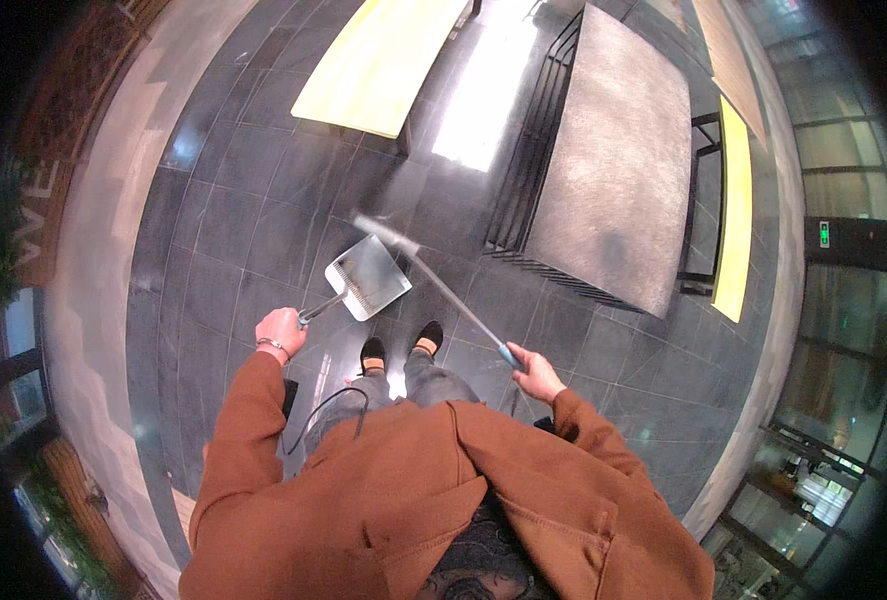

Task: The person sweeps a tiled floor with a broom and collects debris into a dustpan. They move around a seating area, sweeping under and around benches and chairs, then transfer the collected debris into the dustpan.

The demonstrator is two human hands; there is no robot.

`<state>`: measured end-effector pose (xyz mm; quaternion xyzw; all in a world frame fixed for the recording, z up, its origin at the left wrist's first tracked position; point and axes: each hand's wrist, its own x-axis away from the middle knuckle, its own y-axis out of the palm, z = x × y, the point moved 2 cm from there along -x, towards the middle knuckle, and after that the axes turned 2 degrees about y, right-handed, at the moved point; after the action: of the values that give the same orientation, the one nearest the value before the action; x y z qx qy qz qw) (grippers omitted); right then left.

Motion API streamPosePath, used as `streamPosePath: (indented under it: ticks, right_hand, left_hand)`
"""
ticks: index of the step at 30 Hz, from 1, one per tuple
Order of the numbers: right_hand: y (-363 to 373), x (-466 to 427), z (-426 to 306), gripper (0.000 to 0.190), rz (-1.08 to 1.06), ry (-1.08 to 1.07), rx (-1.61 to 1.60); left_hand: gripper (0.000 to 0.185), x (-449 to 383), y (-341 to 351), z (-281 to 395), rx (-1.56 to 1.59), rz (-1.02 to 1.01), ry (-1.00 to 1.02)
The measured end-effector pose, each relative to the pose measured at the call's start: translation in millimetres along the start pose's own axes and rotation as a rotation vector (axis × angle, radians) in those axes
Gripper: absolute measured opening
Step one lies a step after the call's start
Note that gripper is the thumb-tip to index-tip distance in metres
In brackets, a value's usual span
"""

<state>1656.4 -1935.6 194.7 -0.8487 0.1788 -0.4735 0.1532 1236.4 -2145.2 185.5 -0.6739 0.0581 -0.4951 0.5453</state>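
Note:
My left hand point(281, 331) grips the handle of a long-handled dustpan point(383, 279), whose pale pan with comb-like teeth rests on the dark tiled floor in front of my shoes. Some small debris shows inside the pan. With my right hand point(537, 373) I hold the blue-grey grip of a broom point(454, 300); its long pole slants up and left to a blurred head point(385, 232), just past the pan's far edge. Whether the bristles touch the floor or the pan cannot be told.
A grey-topped table point(616, 165) with black slatted sides stands ahead on the right. Beyond it is a yellow-topped bench point(734, 217). Another yellow bench point(383, 67) stands ahead on the left. Dark floor tiles point(278, 217) surround my feet, with a bright reflection between the furniture.

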Motion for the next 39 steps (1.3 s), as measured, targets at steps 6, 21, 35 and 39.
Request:
streamPosePath:
  ticks: [6, 21, 35, 39]
  right_hand:
    - [15, -70, -38, 0.062, 0.170, 0.091, 0.378]
    - [58, 34, 3, 0.058, -0.076, 0.058, -0.125]
    - [143, 49, 15, 0.059, 0.049, 0.117, -0.102]
    - [131, 71, -6, 0.061, -0.099, 0.229, -0.460]
  left_hand:
    - [0.026, 12, 3, -17, 0.014, -0.028, -0.034]
    - [0.023, 24, 10, -46, -0.007, 0.000, 0.035]
    - [0.013, 24, 9, -33, -0.136, -0.031, 0.263]
    - [0.014, 24, 11, -32, -0.146, -0.034, 0.261]
